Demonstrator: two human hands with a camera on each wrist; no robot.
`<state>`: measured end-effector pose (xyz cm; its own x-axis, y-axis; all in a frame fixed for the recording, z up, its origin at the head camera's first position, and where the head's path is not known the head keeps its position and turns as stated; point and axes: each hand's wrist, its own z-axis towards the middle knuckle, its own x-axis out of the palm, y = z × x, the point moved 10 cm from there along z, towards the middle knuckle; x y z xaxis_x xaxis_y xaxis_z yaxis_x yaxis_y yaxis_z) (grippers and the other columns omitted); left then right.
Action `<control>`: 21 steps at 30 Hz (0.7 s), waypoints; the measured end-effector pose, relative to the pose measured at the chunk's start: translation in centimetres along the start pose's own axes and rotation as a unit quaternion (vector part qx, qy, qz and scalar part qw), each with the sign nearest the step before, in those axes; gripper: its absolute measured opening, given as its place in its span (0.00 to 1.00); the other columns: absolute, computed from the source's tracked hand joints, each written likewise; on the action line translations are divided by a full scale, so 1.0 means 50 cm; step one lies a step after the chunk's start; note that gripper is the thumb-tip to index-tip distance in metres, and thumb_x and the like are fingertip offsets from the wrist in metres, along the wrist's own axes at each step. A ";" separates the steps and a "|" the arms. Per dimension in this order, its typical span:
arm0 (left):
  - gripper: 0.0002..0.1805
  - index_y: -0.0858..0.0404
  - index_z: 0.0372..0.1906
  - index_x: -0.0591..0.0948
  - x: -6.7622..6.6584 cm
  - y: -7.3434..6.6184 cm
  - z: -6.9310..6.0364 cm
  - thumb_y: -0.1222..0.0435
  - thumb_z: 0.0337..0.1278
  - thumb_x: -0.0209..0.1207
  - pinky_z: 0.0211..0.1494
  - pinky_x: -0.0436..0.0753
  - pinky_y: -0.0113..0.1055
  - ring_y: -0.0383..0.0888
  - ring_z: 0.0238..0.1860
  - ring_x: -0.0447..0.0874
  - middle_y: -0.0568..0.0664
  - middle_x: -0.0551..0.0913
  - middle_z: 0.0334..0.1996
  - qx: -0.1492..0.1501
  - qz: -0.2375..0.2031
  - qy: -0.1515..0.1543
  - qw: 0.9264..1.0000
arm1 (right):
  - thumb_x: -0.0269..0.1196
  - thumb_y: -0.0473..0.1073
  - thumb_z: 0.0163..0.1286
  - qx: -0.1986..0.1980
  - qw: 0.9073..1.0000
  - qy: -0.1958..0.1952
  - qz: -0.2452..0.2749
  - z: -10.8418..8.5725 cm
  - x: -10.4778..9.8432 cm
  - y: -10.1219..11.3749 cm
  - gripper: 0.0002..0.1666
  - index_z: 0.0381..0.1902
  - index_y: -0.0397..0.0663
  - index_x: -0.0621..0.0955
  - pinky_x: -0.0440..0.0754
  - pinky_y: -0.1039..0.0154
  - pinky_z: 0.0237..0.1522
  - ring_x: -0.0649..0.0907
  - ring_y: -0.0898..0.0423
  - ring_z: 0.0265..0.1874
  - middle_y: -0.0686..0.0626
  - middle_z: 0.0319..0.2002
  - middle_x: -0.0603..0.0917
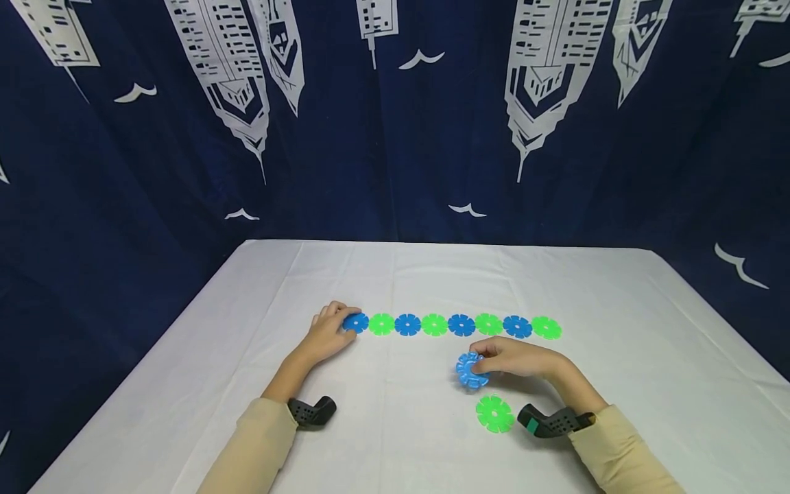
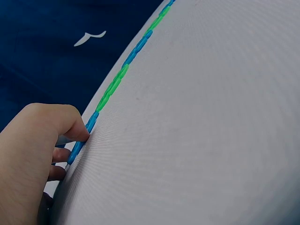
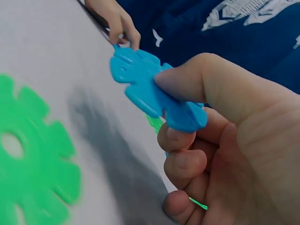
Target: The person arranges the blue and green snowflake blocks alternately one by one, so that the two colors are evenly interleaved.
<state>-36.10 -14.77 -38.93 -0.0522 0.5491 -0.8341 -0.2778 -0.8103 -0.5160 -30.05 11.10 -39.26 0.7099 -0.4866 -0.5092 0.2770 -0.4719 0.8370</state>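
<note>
A row of flower-shaped plastic discs, alternating blue and green, runs across the white table. My left hand (image 1: pixel 329 332) holds the leftmost blue disc (image 1: pixel 356 322), thumb on the near side and fingers at the far side; the same disc (image 2: pixel 78 147) appears nearly edge-on in the left wrist view. Between thumb and fingers, my right hand (image 1: pixel 521 357) pinches another blue disc (image 1: pixel 468 371), tilted above the table in front of the row. In the right wrist view this disc (image 3: pixel 140 89) casts a shadow. A loose green disc (image 1: pixel 494 414) lies nearer the front, beside the right wrist.
At the row's right end lies a green disc (image 1: pixel 546 327). Black wrist cameras, left (image 1: pixel 313 412) and right (image 1: pixel 555 421), hang close over the white tablecloth (image 1: pixel 382 425). A dark blue curtain (image 1: pixel 382 151) with white prints stands behind the table.
</note>
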 end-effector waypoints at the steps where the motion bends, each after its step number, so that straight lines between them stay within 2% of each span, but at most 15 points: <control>1: 0.25 0.58 0.56 0.74 -0.001 0.000 0.000 0.62 0.47 0.54 0.54 0.61 0.46 0.50 0.54 0.65 0.54 0.70 0.51 0.000 -0.001 0.000 1.000 | 0.55 0.43 0.62 0.002 1.000 -0.009 -0.005 -0.002 -0.008 -0.003 0.13 0.25 0.40 0.67 0.63 0.70 0.29 0.65 0.64 0.25 0.56 0.22 0.65; 5: 0.25 0.58 0.56 0.74 -0.003 0.000 0.001 0.62 0.47 0.54 0.54 0.61 0.46 0.50 0.54 0.65 0.54 0.70 0.51 0.001 0.000 0.003 1.000 | 0.54 0.43 0.62 0.019 0.999 -0.037 -0.010 -0.013 -0.037 -0.020 0.09 0.26 0.45 0.69 0.64 0.70 0.28 0.66 0.64 0.24 0.56 0.22 0.66; 9: 0.25 0.58 0.56 0.74 -0.003 -0.001 0.000 0.62 0.48 0.54 0.54 0.61 0.46 0.51 0.54 0.65 0.54 0.70 0.51 0.001 0.002 0.004 1.000 | 0.53 0.42 0.62 0.040 0.997 -0.069 -0.012 -0.029 -0.068 -0.034 0.08 0.30 0.43 0.70 0.65 0.68 0.27 0.67 0.61 0.24 0.54 0.22 0.67; 12: 0.25 0.58 0.57 0.74 -0.005 -0.003 0.001 0.62 0.48 0.54 0.54 0.61 0.46 0.51 0.54 0.65 0.55 0.70 0.51 0.001 0.004 0.002 1.000 | 0.51 0.42 0.61 0.065 0.992 -0.102 -0.019 -0.044 -0.095 -0.047 0.11 0.36 0.39 0.71 0.67 0.67 0.29 0.69 0.59 0.27 0.52 0.24 0.68; 14: 0.25 0.58 0.57 0.73 -0.004 -0.003 0.002 0.61 0.48 0.54 0.54 0.62 0.46 0.51 0.54 0.65 0.55 0.69 0.51 0.002 0.007 0.003 1.000 | 0.51 0.43 0.61 0.090 0.988 -0.124 -0.018 -0.054 -0.113 -0.060 0.19 0.46 0.36 0.71 0.69 0.65 0.32 0.70 0.58 0.29 0.51 0.26 0.69; 15: 0.25 0.58 0.57 0.73 -0.004 -0.003 0.003 0.61 0.48 0.54 0.54 0.62 0.46 0.51 0.54 0.65 0.55 0.69 0.52 0.002 0.008 0.004 1.000 | 0.50 0.42 0.61 0.095 0.987 -0.132 -0.015 -0.058 -0.121 -0.065 0.20 0.48 0.36 0.71 0.70 0.64 0.33 0.71 0.57 0.30 0.51 0.26 0.70; 19: 0.26 0.58 0.56 0.74 -0.004 -0.001 0.002 0.61 0.47 0.54 0.54 0.62 0.46 0.51 0.54 0.65 0.54 0.70 0.51 0.001 0.007 0.001 1.000 | 0.47 0.41 0.62 0.081 0.986 -0.144 0.009 -0.066 -0.140 -0.070 0.18 0.47 0.34 0.71 0.74 0.64 0.35 0.75 0.58 0.30 0.49 0.28 0.79; 21: 0.25 0.58 0.56 0.74 -0.002 0.001 0.001 0.61 0.47 0.54 0.53 0.62 0.46 0.50 0.54 0.65 0.54 0.70 0.51 0.000 0.004 -0.002 1.000 | 0.45 0.39 0.63 0.064 0.987 -0.146 0.018 -0.070 -0.148 -0.069 0.12 0.39 0.35 0.70 0.76 0.65 0.35 0.76 0.59 0.28 0.47 0.29 0.82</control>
<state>-36.14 -14.85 -38.84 -0.0573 0.5434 -0.8375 -0.2771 -0.8146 -0.5095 -33.98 18.88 -37.67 0.4961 -0.6868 -0.5312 0.1572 -0.5306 0.8329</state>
